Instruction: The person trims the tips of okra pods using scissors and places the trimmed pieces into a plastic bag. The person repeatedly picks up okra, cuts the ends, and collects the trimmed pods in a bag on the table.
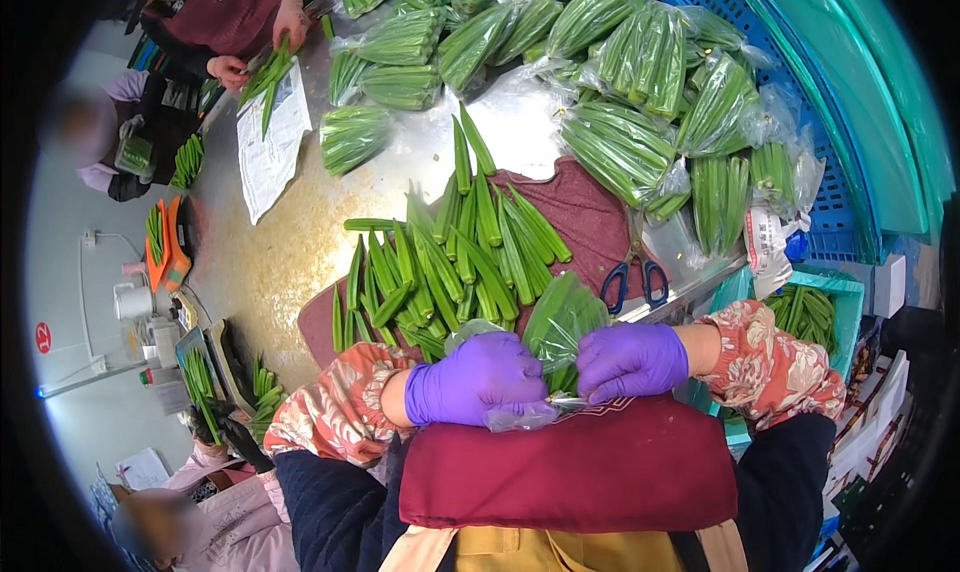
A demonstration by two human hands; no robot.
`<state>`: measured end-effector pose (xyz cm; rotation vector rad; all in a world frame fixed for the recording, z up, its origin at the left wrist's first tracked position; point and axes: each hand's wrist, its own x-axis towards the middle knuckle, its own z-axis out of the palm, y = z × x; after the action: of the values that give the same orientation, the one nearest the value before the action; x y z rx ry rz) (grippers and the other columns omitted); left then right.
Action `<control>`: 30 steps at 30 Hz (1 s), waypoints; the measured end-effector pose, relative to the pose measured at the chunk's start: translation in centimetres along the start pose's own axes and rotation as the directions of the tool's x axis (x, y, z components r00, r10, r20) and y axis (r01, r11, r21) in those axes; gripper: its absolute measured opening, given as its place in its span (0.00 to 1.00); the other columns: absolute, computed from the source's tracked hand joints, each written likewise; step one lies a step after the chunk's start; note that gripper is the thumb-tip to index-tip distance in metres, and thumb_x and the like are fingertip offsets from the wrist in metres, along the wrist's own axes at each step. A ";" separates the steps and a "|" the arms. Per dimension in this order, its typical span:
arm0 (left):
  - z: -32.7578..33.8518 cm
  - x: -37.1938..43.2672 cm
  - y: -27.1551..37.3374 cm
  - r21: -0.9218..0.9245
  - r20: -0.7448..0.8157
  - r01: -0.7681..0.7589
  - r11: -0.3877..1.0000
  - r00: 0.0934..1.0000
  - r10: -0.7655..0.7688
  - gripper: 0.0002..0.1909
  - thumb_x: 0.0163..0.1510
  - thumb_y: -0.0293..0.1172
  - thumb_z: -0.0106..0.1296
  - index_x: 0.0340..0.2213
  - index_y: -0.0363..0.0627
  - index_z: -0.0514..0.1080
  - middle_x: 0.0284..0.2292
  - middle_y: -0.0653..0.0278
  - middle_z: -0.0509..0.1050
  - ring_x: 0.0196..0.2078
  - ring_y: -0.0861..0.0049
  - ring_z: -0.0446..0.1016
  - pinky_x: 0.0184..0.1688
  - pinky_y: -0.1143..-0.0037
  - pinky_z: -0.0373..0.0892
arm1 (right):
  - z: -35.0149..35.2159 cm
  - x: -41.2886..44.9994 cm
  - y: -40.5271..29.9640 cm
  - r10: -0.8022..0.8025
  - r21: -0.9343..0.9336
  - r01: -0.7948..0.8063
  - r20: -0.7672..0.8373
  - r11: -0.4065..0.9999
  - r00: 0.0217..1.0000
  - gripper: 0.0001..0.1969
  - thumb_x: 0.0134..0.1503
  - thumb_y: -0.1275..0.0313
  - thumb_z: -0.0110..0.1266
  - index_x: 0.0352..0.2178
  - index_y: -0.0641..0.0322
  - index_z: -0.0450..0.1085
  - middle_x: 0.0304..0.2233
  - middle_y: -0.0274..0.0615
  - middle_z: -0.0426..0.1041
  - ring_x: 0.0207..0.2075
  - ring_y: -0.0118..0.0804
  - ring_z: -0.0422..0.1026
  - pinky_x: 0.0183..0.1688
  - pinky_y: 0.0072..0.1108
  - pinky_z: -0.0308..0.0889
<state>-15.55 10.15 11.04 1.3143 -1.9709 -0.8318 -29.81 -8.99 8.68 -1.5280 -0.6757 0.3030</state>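
Note:
My left hand, in a purple glove, is closed on the clear plastic of a bag of okra. My right hand, gloved the same way, grips the bag's other side. The bag lies close to my front, its gathered plastic end between my fists and its okra fanning away from me. Just beyond my left hand, loose okra pods are heaped on a maroon cloth. Scissors with blue handles rest on the cloth's right side, beyond my right hand.
Filled okra bags are piled on the metal table, against a blue plastic crate. A lined box of okra stands at right. Several people work along the left side, one over a newspaper sheet; orange trays sit there.

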 end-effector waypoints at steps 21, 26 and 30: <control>-0.2 0.1 -0.4 -0.189 -0.336 0.176 0.966 0.913 -0.232 0.07 0.47 0.33 0.53 0.28 0.45 0.72 0.26 0.62 0.72 0.26 0.65 0.71 0.27 0.72 0.66 | -1.4 0.0 -0.6 0.491 0.338 -0.406 -0.219 0.849 0.843 0.07 0.55 0.72 0.49 0.33 0.65 0.69 0.33 0.38 0.70 0.36 0.28 0.69 0.39 0.20 0.63; 0.4 0.0 -0.7 -0.428 -0.305 0.233 0.873 0.873 -0.382 0.08 0.50 0.31 0.51 0.30 0.39 0.72 0.28 0.58 0.73 0.29 0.67 0.73 0.32 0.74 0.68 | -1.8 0.6 -1.2 0.511 0.319 -0.444 -0.166 0.837 0.844 0.10 0.54 0.72 0.51 0.37 0.63 0.67 0.31 0.33 0.69 0.33 0.22 0.66 0.36 0.16 0.62; 0.6 0.0 -0.7 -0.561 -0.219 0.260 0.786 0.869 -0.444 0.10 0.51 0.33 0.51 0.31 0.39 0.71 0.28 0.58 0.73 0.30 0.70 0.73 0.32 0.76 0.68 | -1.8 1.4 -2.3 0.522 0.156 -0.499 -0.190 0.852 0.832 0.11 0.51 0.70 0.55 0.35 0.63 0.68 0.26 0.32 0.67 0.28 0.21 0.64 0.30 0.16 0.61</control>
<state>-15.64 10.07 10.08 1.3973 -1.1210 -1.1296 -28.23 -9.79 11.41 -1.5994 -0.0530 0.5484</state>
